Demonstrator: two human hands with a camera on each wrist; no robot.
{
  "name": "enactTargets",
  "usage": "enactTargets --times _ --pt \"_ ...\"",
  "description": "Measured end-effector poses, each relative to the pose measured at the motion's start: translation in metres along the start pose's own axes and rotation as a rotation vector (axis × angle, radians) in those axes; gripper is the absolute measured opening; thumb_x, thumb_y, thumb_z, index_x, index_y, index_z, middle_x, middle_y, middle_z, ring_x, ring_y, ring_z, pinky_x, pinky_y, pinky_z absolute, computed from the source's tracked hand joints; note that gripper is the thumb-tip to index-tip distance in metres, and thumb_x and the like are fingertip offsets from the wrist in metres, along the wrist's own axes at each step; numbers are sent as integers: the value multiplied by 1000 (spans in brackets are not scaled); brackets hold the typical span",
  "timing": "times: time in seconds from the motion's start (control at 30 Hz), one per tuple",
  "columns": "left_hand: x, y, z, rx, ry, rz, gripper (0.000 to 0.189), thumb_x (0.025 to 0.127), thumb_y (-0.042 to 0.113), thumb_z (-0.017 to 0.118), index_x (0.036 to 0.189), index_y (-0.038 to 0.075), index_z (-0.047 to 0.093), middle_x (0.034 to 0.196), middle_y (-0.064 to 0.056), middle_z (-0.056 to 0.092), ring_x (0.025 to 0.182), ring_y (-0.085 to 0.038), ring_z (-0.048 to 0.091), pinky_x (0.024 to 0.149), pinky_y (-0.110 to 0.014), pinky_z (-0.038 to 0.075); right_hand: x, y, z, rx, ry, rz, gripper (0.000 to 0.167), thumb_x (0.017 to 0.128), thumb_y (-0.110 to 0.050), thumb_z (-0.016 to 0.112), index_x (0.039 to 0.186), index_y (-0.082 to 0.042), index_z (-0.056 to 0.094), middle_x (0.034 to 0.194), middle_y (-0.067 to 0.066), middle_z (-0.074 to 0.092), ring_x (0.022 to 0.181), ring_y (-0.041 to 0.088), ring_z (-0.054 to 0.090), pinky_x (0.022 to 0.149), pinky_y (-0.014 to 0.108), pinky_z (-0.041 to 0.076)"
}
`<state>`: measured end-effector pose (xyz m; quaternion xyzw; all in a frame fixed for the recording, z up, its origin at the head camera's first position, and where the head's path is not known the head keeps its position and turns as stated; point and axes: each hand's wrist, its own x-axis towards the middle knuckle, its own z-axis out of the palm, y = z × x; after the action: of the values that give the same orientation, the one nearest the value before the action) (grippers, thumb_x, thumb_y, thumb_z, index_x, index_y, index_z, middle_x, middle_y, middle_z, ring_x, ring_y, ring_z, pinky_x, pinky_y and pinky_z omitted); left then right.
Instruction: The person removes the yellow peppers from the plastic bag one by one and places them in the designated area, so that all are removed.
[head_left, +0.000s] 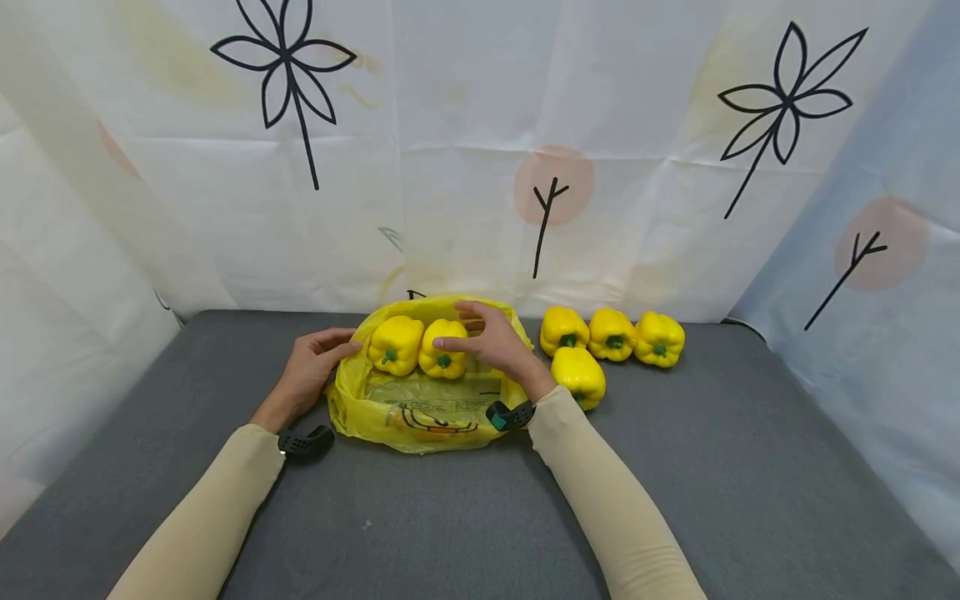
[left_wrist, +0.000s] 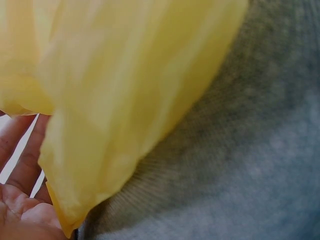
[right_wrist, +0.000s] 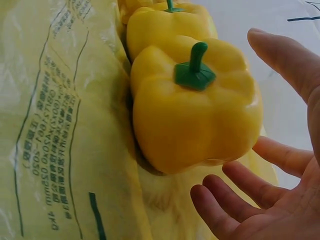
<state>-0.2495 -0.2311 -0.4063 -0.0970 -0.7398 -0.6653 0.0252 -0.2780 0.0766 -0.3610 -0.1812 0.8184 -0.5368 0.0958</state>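
Observation:
A yellow plastic bag [head_left: 420, 425] lies with its mouth spread wide on the table. Inside it, two yellow bell peppers with green stems, one on the left [head_left: 395, 345] and one on the right [head_left: 443, 350], sit side by side at the back. My left hand [head_left: 309, 367] pinches the bag's left rim; yellow plastic [left_wrist: 115, 100] covers part of its fingers in the left wrist view. My right hand [head_left: 491, 340] reaches over the bag's right side, its fingers spread around the right pepper [right_wrist: 195, 115]. In the right wrist view its thumb stands away from that pepper.
Right of the bag, three more yellow peppers [head_left: 611, 335] stand in a row, with another pepper [head_left: 578, 377] in front of them. All rest on a grey cloth-covered table [head_left: 450, 533]. A printed white curtain [head_left: 465, 208] rises along the back edge.

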Motion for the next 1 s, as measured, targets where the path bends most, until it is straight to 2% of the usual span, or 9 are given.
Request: enactTargets --times 0.23,0.67,1.0 --pt "1 1 0 -2 0 -7 46 101 16 65 135 -14 56 107 14 69 101 -7 64 85 -20 55 1 4 3 -11 -4 14 79 88 -34 82 154 -14 44 149 6 49 136 28 45 109 47 43" --pt "1 1 0 -8 -2 -11 46 101 15 66 135 -14 56 107 14 69 100 -7 65 85 -20 55 1 5 5 -6 -43 47 84 86 -34 83 156 -13 41 152 10 46 137 29 45 108 48 44" --pt "1 1 0 3 -2 -8 46 101 15 65 135 -15 55 106 15 69 100 -6 64 84 -19 55 1 6 5 -38 -79 51 86 86 -36 83 157 -13 40 146 9 51 130 27 51 99 44 51"
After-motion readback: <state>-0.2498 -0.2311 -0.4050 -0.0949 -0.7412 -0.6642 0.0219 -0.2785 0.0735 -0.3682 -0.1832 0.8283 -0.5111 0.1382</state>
